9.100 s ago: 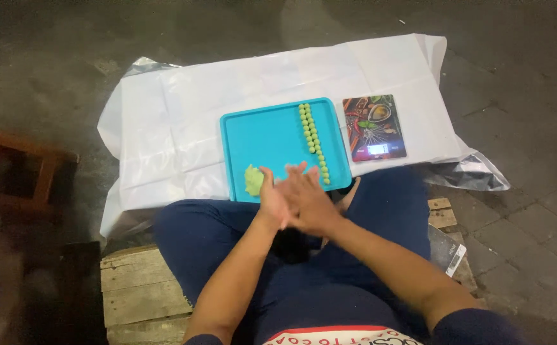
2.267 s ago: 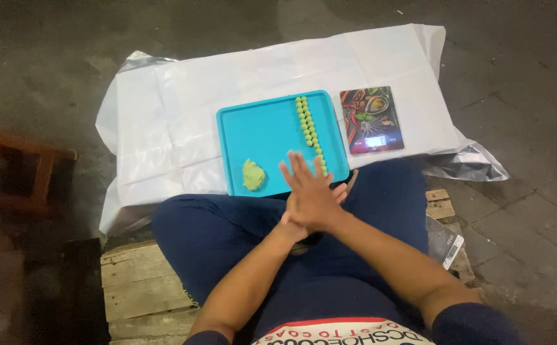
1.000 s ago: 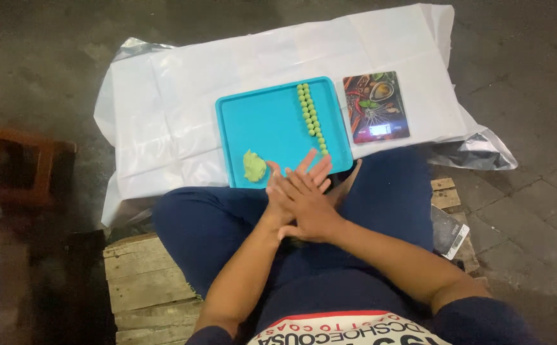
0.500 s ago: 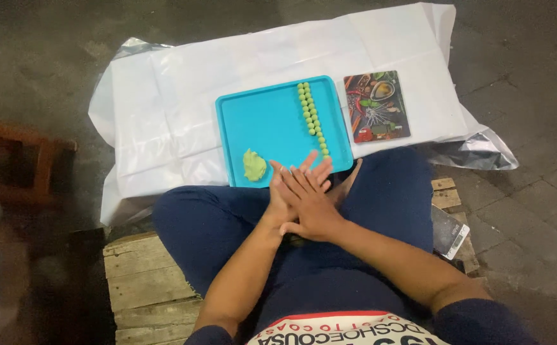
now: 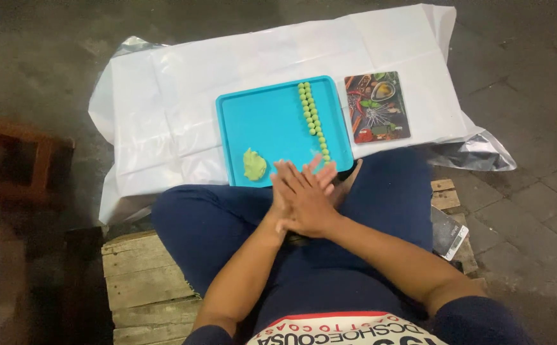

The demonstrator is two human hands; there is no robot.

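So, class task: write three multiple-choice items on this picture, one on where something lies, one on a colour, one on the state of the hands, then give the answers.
1. Where does the green lump lie?
A. Near corner of the tray
B. On the patterned mat
C. On the wooden pallet

2. What colour is the tray?
A. Red
B. Turquoise
C. Black

3. How are the hands?
A. Far apart
B. Pressed palm to palm
C. Gripping the tray

Answers:
1 A: the green lump sits in the near left corner of the tray, apart from the row of small green balls.
2 B: its surface is turquoise.
3 B: the right hand lies over the left hand.
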